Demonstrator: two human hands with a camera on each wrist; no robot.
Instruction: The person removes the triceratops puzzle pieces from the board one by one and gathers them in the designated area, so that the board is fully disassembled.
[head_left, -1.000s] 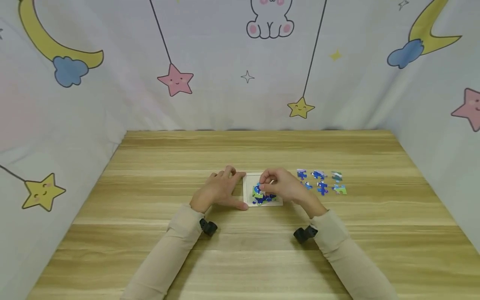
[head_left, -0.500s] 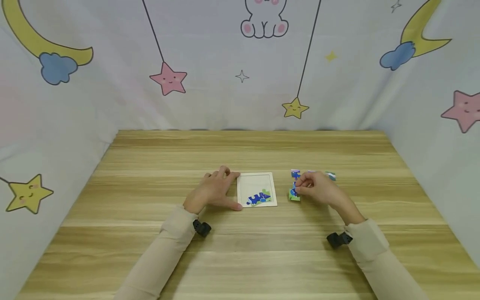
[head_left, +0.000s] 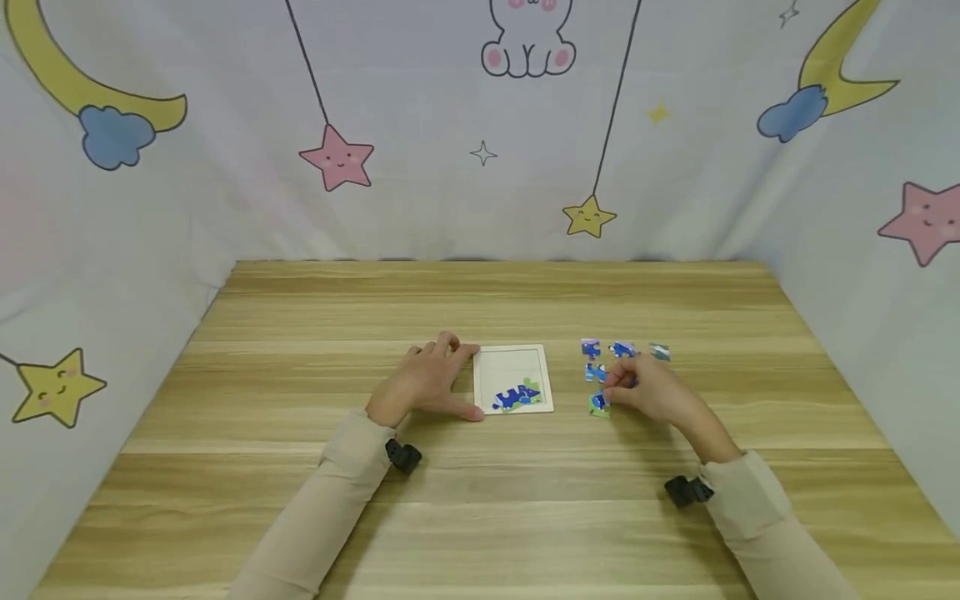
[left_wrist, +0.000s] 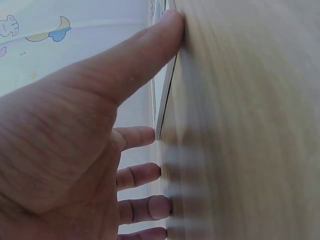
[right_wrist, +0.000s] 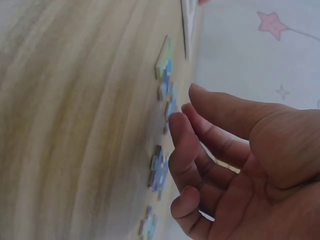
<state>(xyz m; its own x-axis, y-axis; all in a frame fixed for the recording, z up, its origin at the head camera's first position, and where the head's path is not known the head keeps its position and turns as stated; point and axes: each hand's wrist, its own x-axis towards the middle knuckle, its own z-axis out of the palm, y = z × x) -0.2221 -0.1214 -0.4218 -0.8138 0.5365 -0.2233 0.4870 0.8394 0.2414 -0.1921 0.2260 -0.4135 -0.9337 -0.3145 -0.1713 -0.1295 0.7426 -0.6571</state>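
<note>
My left hand (head_left: 430, 381) rests at the left side of a square white puzzle tray (head_left: 548, 379), thumb on its near corner and forefinger at its far corner, fingers spread. Joined blue and green jigsaw pieces (head_left: 517, 396) lie along the tray's near edge. To the right, my right hand (head_left: 651, 388) hovers low over loose pieces, its fingers loosely bent. A green and blue jigsaw piece (head_left: 599, 406) lies flat by its fingertips. In the right wrist view, a gap shows between thumb and fingers, and that green-edged piece (right_wrist: 162, 62) lies on the wood.
Loose jigsaw pieces lie right of the tray: a blue one (head_left: 591, 348), a light blue one (head_left: 596, 372), another blue one (head_left: 622, 349) and a green and white one (head_left: 659, 352). My right hand hides others. A printed curtain (head_left: 420, 208) hangs behind the wooden table (head_left: 465, 517).
My right hand has carried the green and blue jigsaw piece from over the tray to the table on the right and let go of it. My left hand has stayed at the tray.
</note>
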